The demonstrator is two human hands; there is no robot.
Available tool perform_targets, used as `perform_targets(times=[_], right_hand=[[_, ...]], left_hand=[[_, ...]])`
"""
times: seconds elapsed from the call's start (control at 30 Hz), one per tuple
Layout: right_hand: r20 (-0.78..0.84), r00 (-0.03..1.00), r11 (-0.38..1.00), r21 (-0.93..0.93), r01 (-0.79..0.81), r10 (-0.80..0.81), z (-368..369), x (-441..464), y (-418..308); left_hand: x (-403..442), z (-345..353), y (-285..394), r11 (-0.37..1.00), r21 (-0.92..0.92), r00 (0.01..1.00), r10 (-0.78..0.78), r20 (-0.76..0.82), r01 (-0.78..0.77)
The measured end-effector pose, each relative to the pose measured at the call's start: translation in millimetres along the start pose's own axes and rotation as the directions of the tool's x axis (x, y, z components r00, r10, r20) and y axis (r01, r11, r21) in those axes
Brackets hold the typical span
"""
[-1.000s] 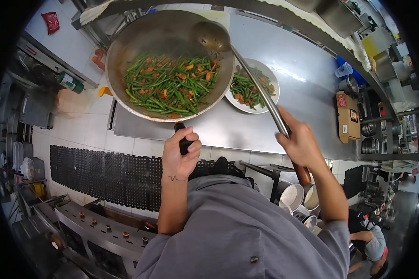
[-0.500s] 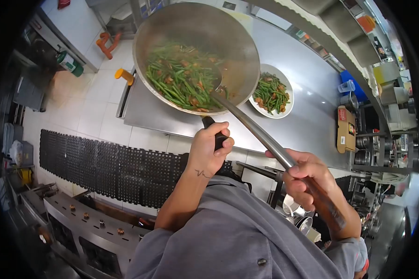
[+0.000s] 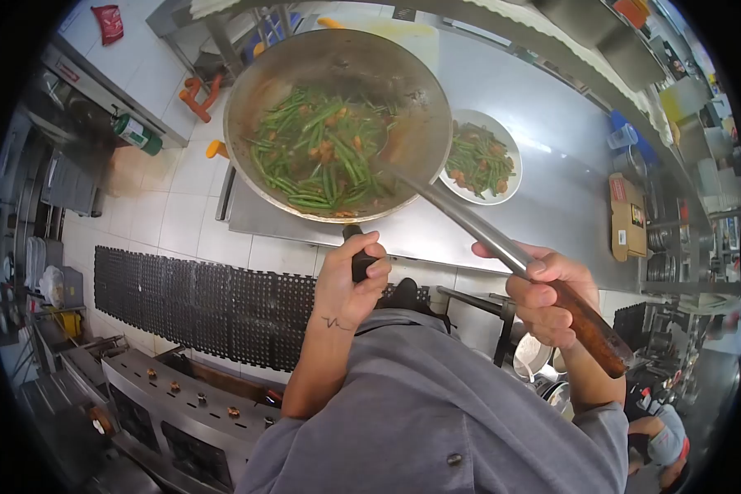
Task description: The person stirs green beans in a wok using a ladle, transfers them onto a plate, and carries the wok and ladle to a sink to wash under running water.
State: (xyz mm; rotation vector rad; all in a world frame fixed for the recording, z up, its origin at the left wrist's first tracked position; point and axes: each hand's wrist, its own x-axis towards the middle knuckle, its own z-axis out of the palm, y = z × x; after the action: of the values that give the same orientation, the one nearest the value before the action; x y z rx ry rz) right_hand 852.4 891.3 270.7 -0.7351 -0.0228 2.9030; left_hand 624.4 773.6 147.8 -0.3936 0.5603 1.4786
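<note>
A large wok [image 3: 424, 90] holds green beans [image 3: 305, 185] mixed with reddish-brown pieces. Its black handle [image 3: 361, 265] is wrapped in my left hand [image 3: 350, 280]. My right hand [image 3: 547, 296] grips a ladle [image 3: 477, 229] by its metal shaft and wooden end. The ladle slants down into the wok, and its bowl is hidden among the beans. Just right of the wok, partly behind its rim, a white plate [image 3: 512, 177] bears more beans with brown pieces.
The wok is over a steel table [image 3: 552, 218]. A cardboard box [image 3: 626, 216] lies near its right end. A shelf edge [image 3: 580, 70] crosses the upper right. Black mats [image 3: 198, 305] cover floor beside a stove [image 3: 169, 407]. Another person [image 3: 663, 436] is at lower right.
The ladle's bowl has come down from the wok's upper right wall into the beans. My right hand has shifted its grip toward the wooden end. The beans have moved about in the wok.
</note>
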Motion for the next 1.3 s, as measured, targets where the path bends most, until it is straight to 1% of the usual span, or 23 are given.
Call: perform_targets(times=[0.1,0.17,0.23,0.33,0.37,0.43,0.5,0.57,0.6,0.63,0.7,0.77,0.83,0.87,0.93,0.97,1.03,1.07,1.1,1.17,1.2,1.27,1.3], right_hand=[[0.042,0.998,0.999,-0.025,0.039,-0.038,1.9,-18.0,-9.1],[0.079,0.987,0.989,-0.047,0.142,-0.138,4.3,-32.5,-13.7],[0.072,0.977,0.979,-0.013,0.204,-0.202,5.8,-48.5,-18.0],[0.095,0.953,0.958,0.05,0.284,-0.287,-2.2,-77.8,-25.1],[0.086,0.948,0.952,0.06,0.302,-0.306,-7.2,-85.6,-27.3],[0.119,0.928,0.935,0.03,0.352,-0.353,-19.6,-98.0,-31.9],[0.105,0.912,0.917,0.007,0.398,-0.397,-32.7,-105.3,-35.4],[0.031,0.892,0.893,-0.006,0.45,-0.45,-49.0,-107.8,-40.0],[-0.02,0.875,0.873,-0.079,0.482,-0.484,-59.7,-106.9,-42.2],[-0.017,0.871,0.87,-0.073,0.488,-0.49,-70.4,-103.1,-43.8],[-0.194,0.815,0.797,-0.42,0.433,-0.545,-88.3,-96.0,-49.6],[-0.272,0.739,0.674,-0.667,0.316,-0.616,-94.2,-81.9,-47.9],[-0.296,0.712,0.622,-0.742,0.248,-0.637,-113.9,-72.3,-46.9],[-0.294,0.712,0.623,-0.741,0.252,-0.638,-122.3,-68.0,-45.3],[-0.323,0.661,0.52,-0.846,0.119,-0.678,-137.9,-61.7,-41.5],[-0.324,0.661,0.522,-0.845,0.121,-0.677,-145.6,-57.6,-38.9],[-0.254,0.598,0.297,-0.955,-0.029,-0.76,-153.6,-50.3,-33.1],[-0.261,0.631,0.273,-0.959,-0.08,-0.73,-149.0,-54.7,-36.2],[-0.258,0.631,0.271,-0.959,-0.078,-0.732,-157.1,-56.3,-39.1],[-0.112,0.584,0.003,-0.983,-0.185,-0.804,-181.4,-56.0,-41.2],[-0.11,0.582,0.001,-0.983,-0.184,-0.806,-182.7,-54.2,-37.8],[-0.065,0.554,-0.131,-0.943,-0.307,-0.83,-181.4,-47.6,-31.5],[-0.058,0.554,-0.136,-0.944,-0.302,-0.83,-183.3,-47.2,-32.7]], left_hand=[[6.9,4.5,-4.8,1.0,-0.021,1.0,-0.022,0.0,0.022],[14.4,7.2,-5.9,1.0,-0.021,1.0,-0.016,0.008,0.016],[22.5,11.1,-7.2,1.0,-0.019,1.0,-0.02,0.018,0.021],[35.2,12.1,-8.0,0.992,-0.114,0.991,-0.046,0.124,0.061],[37.0,13.4,-8.2,0.991,-0.105,0.99,-0.068,0.124,0.082],[38.8,17.0,-7.2,0.994,-0.106,0.993,-0.028,0.112,0.04],[41.1,16.6,-6.3,0.995,-0.098,0.995,-0.023,0.095,0.032],[43.1,16.0,-5.6,0.99,-0.138,0.998,0.01,0.063,-0.001],[44.0,13.9,-4.8,0.99,-0.141,0.998,0.019,0.057,-0.01],[42.7,12.7,-3.7,0.991,-0.132,0.998,0.015,0.058,-0.007],[42.0,13.4,-3.2,0.99,-0.14,0.998,0.044,0.05,-0.037],[40.3,13.6,-3.7,0.992,-0.116,0.997,0.055,0.057,-0.048],[40.2,12.7,-5.3,0.993,-0.098,0.996,0.068,0.062,-0.062],[40.4,10.2,-5.4,0.994,-0.096,0.995,0.066,0.072,-0.059],[42.0,8.2,-7.2,0.994,-0.093,0.995,0.065,0.081,-0.057],[42.8,7.9,-8.5,0.993,-0.102,0.995,0.064,0.083,-0.055],[42.6,6.7,-8.5,0.993,-0.105,0.994,0.064,0.085,-0.055],[42.7,6.0,-8.1,0.993,-0.103,0.994,0.061,0.093,-0.051],[43.9,6.8,-9.0,0.994,-0.104,0.993,0.056,0.101,-0.046],[43.9,8.7,-10.6,0.993,-0.104,0.995,0.065,0.081,-0.057],[43.7,9.5,-11.3,0.992,-0.103,0.996,0.073,0.057,-0.067],[45.8,9.6,-10.3,0.994,-0.086,0.996,0.073,0.056,-0.068],[45.7,9.1,-8.6,0.995,-0.069,0.996,0.072,0.047,-0.069]])
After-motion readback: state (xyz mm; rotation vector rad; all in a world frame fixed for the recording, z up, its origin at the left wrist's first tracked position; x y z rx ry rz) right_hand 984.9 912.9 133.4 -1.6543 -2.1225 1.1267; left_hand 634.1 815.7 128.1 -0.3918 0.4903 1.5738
